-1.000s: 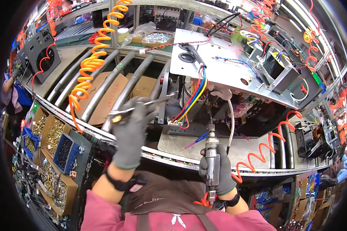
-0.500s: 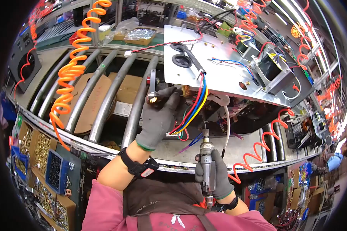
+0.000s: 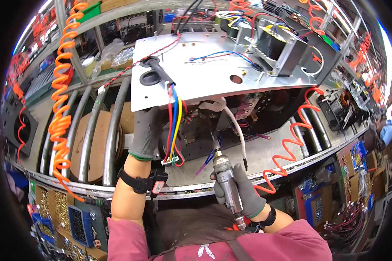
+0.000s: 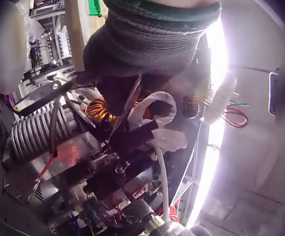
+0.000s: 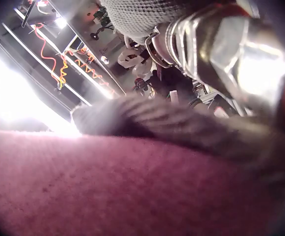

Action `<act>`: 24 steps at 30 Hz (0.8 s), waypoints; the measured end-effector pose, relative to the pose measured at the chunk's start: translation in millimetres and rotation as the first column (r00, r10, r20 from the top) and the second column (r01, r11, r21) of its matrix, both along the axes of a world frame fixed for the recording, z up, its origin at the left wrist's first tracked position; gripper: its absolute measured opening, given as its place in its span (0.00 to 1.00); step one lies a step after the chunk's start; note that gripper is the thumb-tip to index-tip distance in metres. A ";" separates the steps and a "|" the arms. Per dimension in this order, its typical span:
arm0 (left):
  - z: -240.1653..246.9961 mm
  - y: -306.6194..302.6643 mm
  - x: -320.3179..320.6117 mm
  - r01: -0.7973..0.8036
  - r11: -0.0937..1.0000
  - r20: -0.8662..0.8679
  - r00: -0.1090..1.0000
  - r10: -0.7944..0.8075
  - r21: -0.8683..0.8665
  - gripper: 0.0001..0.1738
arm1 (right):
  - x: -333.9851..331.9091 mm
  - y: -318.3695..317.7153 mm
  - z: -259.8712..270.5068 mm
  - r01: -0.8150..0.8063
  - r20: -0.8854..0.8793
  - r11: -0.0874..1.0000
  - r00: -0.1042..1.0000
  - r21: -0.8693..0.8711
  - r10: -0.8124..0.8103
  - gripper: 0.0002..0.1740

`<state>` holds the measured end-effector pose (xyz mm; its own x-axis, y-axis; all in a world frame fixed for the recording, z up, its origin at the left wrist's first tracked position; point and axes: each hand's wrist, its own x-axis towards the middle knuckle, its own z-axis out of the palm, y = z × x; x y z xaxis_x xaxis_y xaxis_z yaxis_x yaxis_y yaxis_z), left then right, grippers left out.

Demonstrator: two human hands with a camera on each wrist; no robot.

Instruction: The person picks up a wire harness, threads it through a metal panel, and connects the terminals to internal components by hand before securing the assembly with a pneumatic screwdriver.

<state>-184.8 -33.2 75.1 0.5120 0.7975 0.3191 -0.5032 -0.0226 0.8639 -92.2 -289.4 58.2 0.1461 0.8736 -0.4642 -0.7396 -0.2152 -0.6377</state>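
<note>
My gloved left hand (image 3: 147, 132) reaches under the left edge of a silver metal panel (image 3: 196, 80), its fingers hidden from the head view. In the left wrist view it grips a wrench (image 4: 46, 94), whose flat dark end sticks out beside the ribbed coil (image 4: 39, 130). Its fingertips are close to a copper-wound ring (image 4: 100, 112). My gloved right hand (image 3: 249, 193) holds a silver air screwdriver (image 3: 226, 179) around the body, its bit pointing up into the open front of the housing. Red, blue and yellow wires (image 3: 175, 119) hang between the hands.
A white sleeved cable (image 3: 238, 130) dangles right of the screwdriver bit. Coiled red (image 3: 287, 152) and orange (image 3: 59, 126) air hoses hang on either side. Rollers (image 3: 111, 143) run left of the housing. Bins of screws (image 3: 80, 226) stand at the lower left.
My left hand, carrying the wrench, has gone in under the panel's left edge. The screwdriver has tilted, its tip pointing further up and left. The head view has shifted.
</note>
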 end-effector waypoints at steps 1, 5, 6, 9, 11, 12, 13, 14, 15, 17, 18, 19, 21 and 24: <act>-18.3 16.4 5.7 -0.048 0.985 -0.031 0.998 0.054 0.164 0.15 | 0.2 -0.3 -2.4 0.019 -0.009 1.000 1.000 0.014 -0.019 0.29; -52.2 37.0 12.0 0.114 0.990 0.157 0.982 -0.100 -0.081 0.19 | -0.1 2.7 -2.0 -0.038 0.052 0.998 0.998 -0.045 0.041 0.22; -69.3 51.5 9.0 0.087 0.992 0.042 0.995 -0.091 0.093 0.19 | -0.6 3.8 2.2 -0.052 0.022 0.994 0.998 -0.092 0.054 0.20; -63.1 51.1 7.8 0.182 0.946 0.144 0.979 -0.148 -0.267 0.22 | 0.5 7.4 -1.1 -0.062 0.033 0.992 0.997 -0.109 0.066 0.19; -64.5 59.6 8.7 0.195 0.902 0.151 0.978 -0.147 -0.385 0.24 | 1.8 7.8 -6.2 -0.077 0.078 0.989 0.993 -0.125 0.087 0.19; -62.6 66.3 12.7 0.168 0.903 0.013 0.984 -0.178 -0.394 0.22 | 2.3 8.3 -4.1 -0.068 0.076 0.990 0.994 -0.120 0.077 0.19; -43.2 51.8 12.2 0.183 0.911 0.013 0.981 -0.192 -0.370 0.20 | 2.0 8.7 0.2 -0.076 0.079 0.987 0.993 -0.144 0.088 0.19; -31.7 42.9 12.4 0.197 0.918 0.012 0.979 -0.206 -0.345 0.17 | 1.8 9.2 3.5 -0.084 0.081 0.982 0.992 -0.167 0.098 0.18; -32.3 46.2 10.7 0.201 0.918 0.005 0.977 -0.212 -0.342 0.17 | 1.4 9.5 4.2 -0.079 0.074 0.984 0.993 -0.161 0.092 0.18; -33.6 56.4 3.3 0.306 0.941 0.020 0.952 -0.307 -0.147 0.27 | 0.5 9.4 4.9 -0.063 0.070 0.988 0.995 -0.140 0.074 0.17; -34.5 59.1 3.4 0.309 0.940 0.015 0.951 -0.310 -0.147 0.27 | 0.1 9.7 4.6 -0.060 0.065 0.988 0.995 -0.139 0.070 0.17; -34.8 61.2 3.6 0.323 0.934 0.020 0.946 -0.324 -0.150 0.27 | 0.3 10.3 4.7 -0.067 0.070 0.987 0.995 -0.144 0.077 0.17; -35.5 65.1 4.1 0.350 0.923 0.032 0.936 -0.350 -0.157 0.27 | 1.1 10.1 4.6 -0.072 0.074 0.986 0.994 -0.150 0.083 0.17; -36.4 69.8 5.6 0.382 0.908 0.047 0.924 -0.380 -0.174 0.28 | 0.3 9.1 3.5 -0.068 0.083 0.989 0.993 -0.132 0.079 0.18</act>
<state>-179.2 36.6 38.7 0.7850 0.5865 0.1996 -0.4536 0.3248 0.8299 -91.9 -280.3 61.8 0.1292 0.8171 -0.5618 -0.6610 -0.3513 -0.6630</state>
